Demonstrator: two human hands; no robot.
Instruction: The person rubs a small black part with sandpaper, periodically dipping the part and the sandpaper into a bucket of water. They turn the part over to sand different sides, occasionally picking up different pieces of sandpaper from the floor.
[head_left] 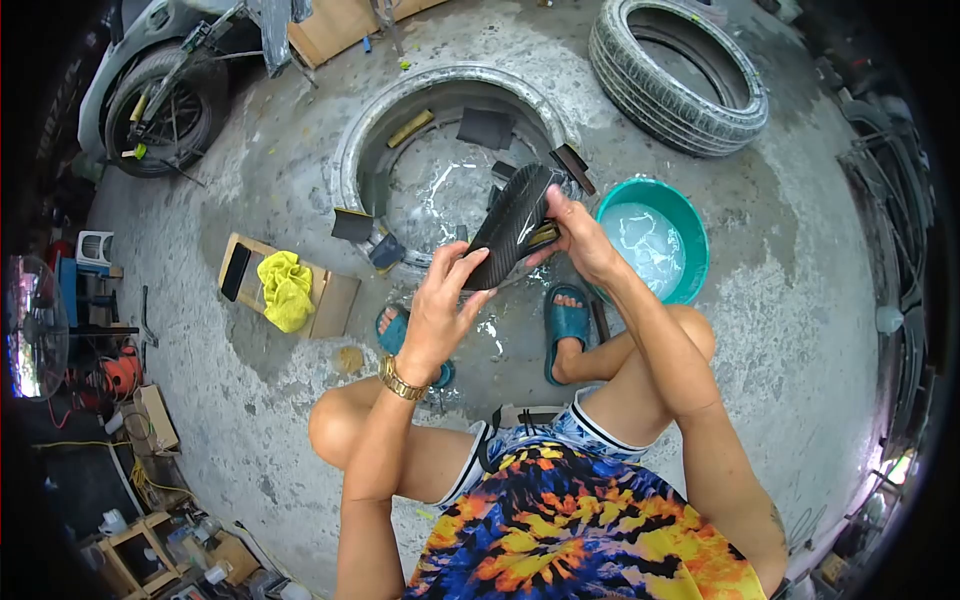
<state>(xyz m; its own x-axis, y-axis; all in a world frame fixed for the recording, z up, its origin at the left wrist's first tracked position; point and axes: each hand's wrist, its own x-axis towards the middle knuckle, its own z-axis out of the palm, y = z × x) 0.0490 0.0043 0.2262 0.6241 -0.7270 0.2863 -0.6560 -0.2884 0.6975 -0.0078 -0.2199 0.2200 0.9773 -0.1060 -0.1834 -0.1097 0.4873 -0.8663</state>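
Note:
A black ribbed rubber piece (512,222), wet and shiny, is held up between both hands over a water-filled tyre trough (352,150). My left hand (442,300) grips its lower end; a gold watch is on that wrist. My right hand (575,235) holds its upper right side together with a small yellowish block (543,236), pressed against the rubber. I am squatting, with blue sandals on both feet just in front of the trough.
A teal basin (690,225) of water stands at the right. A yellow cloth (287,290) lies on a wooden board at the left. A loose tyre (680,70) lies at the back right, a motorbike wheel (160,115) at the back left. Tools clutter the left edge.

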